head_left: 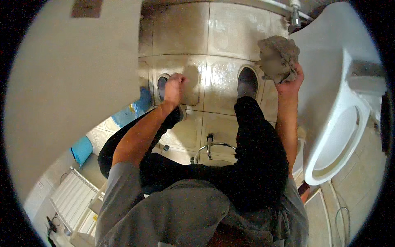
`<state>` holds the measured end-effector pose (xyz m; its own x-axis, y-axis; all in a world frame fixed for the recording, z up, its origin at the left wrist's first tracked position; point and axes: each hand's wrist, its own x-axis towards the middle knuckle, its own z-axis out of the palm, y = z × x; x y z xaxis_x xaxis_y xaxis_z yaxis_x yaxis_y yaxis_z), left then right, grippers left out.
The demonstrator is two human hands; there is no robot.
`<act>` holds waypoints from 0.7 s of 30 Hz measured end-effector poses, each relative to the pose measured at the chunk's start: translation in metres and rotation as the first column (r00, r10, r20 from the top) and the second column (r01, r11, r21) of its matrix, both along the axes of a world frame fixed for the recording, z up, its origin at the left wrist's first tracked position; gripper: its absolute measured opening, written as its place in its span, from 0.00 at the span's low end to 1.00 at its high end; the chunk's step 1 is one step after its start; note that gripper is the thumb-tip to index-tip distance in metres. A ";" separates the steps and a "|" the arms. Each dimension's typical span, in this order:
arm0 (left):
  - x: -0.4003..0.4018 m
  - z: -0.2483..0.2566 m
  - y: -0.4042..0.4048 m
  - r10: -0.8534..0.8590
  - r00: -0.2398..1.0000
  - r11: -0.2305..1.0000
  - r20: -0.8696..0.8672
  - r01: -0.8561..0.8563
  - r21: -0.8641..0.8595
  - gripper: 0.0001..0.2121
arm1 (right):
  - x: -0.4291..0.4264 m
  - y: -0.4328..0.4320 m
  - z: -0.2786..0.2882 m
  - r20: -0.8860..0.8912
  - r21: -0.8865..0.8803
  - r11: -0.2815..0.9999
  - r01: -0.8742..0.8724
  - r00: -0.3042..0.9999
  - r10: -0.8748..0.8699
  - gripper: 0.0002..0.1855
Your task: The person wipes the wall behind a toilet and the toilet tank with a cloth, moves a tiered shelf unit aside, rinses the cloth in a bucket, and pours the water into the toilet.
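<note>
A crumpled grey-brown cloth (277, 58) is in my right hand (292, 81), held up beside the white ceramic urinal (318, 71) at the right. My fingers are partly hidden behind the cloth's folds. My left hand (176, 82) hangs above my left shoe (162, 86) with its fingers curled in; I see no object in it. My right shoe (247, 81) rests on the beige tiled floor (222, 71), whose surface shines between my feet.
A large pale panel (77, 68) fills the left side. Beyond its edge lie blue items (132, 111), a turquoise container (82, 149) and a white radiator (74, 194). A chrome ring of a stool (216, 144) is below me. Pipes (295, 15) run at the top right.
</note>
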<state>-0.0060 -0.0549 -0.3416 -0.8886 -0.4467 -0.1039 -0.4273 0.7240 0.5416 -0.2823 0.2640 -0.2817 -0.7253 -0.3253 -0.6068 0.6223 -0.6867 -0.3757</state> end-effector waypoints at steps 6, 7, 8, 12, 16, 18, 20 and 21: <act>-0.015 0.160 0.057 -0.227 0.964 0.952 -0.138 0.249 0.175 0.05 | -0.002 0.011 0.055 -0.323 -0.297 0.902 -0.314 0.922 0.214 0.26; -0.017 0.203 0.063 -0.151 0.976 0.942 -0.159 0.191 0.275 0.05 | 0.002 0.004 0.087 -0.360 -0.293 0.897 -0.331 0.907 0.217 0.26; -0.014 0.233 0.064 -0.111 0.971 0.954 -0.212 0.164 0.252 0.06 | 0.010 -0.009 0.127 -0.296 -0.182 0.950 -0.256 0.935 0.195 0.27; 0.008 0.338 0.058 -0.023 0.900 0.979 -0.435 0.109 0.175 0.06 | 0.017 -0.029 0.229 -0.350 -0.072 0.986 -0.148 0.930 0.114 0.29; 0.061 0.391 0.035 0.108 0.758 0.994 -0.643 -0.094 0.055 0.05 | 0.027 -0.039 0.297 -0.390 -0.074 0.984 -0.162 0.913 0.121 0.27; 0.084 0.394 0.017 0.210 0.657 0.965 -0.724 -0.258 0.046 0.04 | 0.039 -0.048 0.317 -0.424 -0.063 0.978 -0.198 0.893 0.154 0.27; 0.111 0.377 -0.008 0.292 0.601 0.916 -0.745 -0.400 0.036 0.04 | 0.053 -0.060 0.328 -0.439 -0.071 0.979 -0.191 0.887 0.141 0.27; 0.126 0.361 -0.023 0.350 0.561 0.867 -0.750 -0.498 0.033 0.04 | 0.059 -0.067 0.328 -0.442 -0.069 0.971 -0.229 0.880 0.176 0.27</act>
